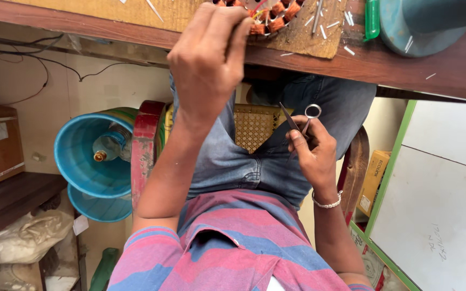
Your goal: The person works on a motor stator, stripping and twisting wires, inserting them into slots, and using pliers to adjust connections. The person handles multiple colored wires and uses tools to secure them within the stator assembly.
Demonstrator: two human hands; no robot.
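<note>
Right grip: the right hand (313, 153) is curled over the lap, fingers pinching a pair of small steel scissors (300, 121), blades apart, ring handle sticking up.
Left grip: the left hand (207, 62) reaches up to the surface edge, fingers bunched together at the coil ring; whether they pinch anything, I cannot tell.
Surface: a brown wooden surface (438, 70) runs across the top, carrying a cardboard sheet (308, 37).
Bucket: a blue bucket (84, 161) lies on its side at the left, a bottle (109, 146) inside it.
Coil ring: the round winding of copper coils (271, 20) sits on the cardboard, touching the left fingertips.
Scraps: small white slips (330, 24) are scattered beside the ring.
</note>
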